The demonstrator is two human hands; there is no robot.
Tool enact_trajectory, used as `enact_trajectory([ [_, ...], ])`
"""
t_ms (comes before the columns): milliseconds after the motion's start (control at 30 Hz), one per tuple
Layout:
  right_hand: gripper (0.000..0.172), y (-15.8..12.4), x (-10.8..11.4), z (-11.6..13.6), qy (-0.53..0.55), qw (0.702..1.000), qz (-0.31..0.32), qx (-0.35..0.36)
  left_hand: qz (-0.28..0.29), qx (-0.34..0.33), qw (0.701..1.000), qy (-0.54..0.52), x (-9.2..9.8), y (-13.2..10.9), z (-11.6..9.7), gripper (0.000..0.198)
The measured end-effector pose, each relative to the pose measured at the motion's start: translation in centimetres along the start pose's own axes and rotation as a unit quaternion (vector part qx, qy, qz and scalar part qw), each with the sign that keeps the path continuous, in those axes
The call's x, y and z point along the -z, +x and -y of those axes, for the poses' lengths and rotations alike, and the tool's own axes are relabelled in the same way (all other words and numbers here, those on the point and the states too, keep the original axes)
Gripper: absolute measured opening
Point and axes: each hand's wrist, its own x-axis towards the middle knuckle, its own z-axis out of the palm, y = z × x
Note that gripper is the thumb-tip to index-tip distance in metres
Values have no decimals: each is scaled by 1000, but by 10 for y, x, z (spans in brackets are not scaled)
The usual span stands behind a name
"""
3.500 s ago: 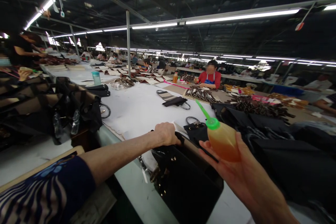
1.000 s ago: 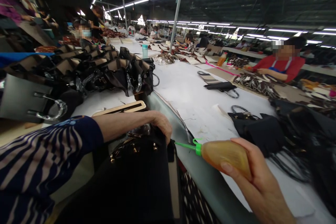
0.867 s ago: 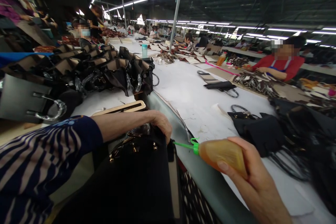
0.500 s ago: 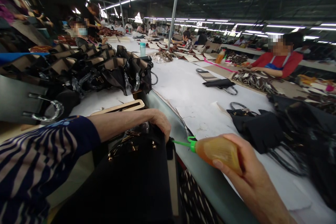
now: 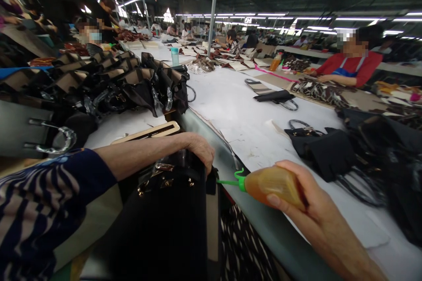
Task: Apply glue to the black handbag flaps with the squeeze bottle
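A black handbag (image 5: 171,228) with gold-coloured fittings lies in front of me, its beige inside strip showing along the right edge. My left hand (image 5: 201,151) reaches over the bag and is closed on its upper right edge; the fingertips are partly hidden. In my right hand (image 5: 310,202) is a squeeze bottle (image 5: 273,186) of amber liquid, probably glue, held nearly level. Its thin green nozzle (image 5: 229,181) points left, with the tip at the bag's edge just below my left fingers. Whether the tip touches cannot be made out.
Rows of black handbags (image 5: 132,79) stand at the left. More black bags (image 5: 332,153) lie on the white-covered table (image 5: 217,96) at right. Behind my left arm is a pale wooden frame (image 5: 148,132). A co-worker in red (image 5: 352,68) sits across the table.
The view has shifted slightly. The bag's edge appears turned a little more upright, and the nozzle tip stays beside it. Both hands keep their holds.
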Motion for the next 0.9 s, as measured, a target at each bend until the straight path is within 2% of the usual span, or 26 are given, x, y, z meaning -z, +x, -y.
enact_trajectory([
  [100,49,-1,1,1,12,1000,6,-5,112,23,989,94,-1,-2,-1,10],
  [200,48,-3,2,1,12,1000,10,-9,210,13,954,213,-3,-3,-3,11],
  [300,45,-7,3,-1,-16,999,27,-6,291,-65,907,296,-5,-4,-9,10],
  [367,43,-10,4,-3,-34,999,34,0,312,-111,885,327,-6,-5,-13,9],
  [500,43,-16,5,-6,-47,999,26,4,301,-115,880,349,-8,-10,-21,11],
  [633,42,-21,6,-6,-50,998,36,-4,239,-115,898,350,-11,-16,-27,17],
  [733,42,-24,6,-6,-44,998,47,-12,195,-87,903,373,-15,-21,-31,19],
  [900,41,-28,6,-6,-46,997,61,-9,169,-25,905,389,-17,-27,-37,18],
])
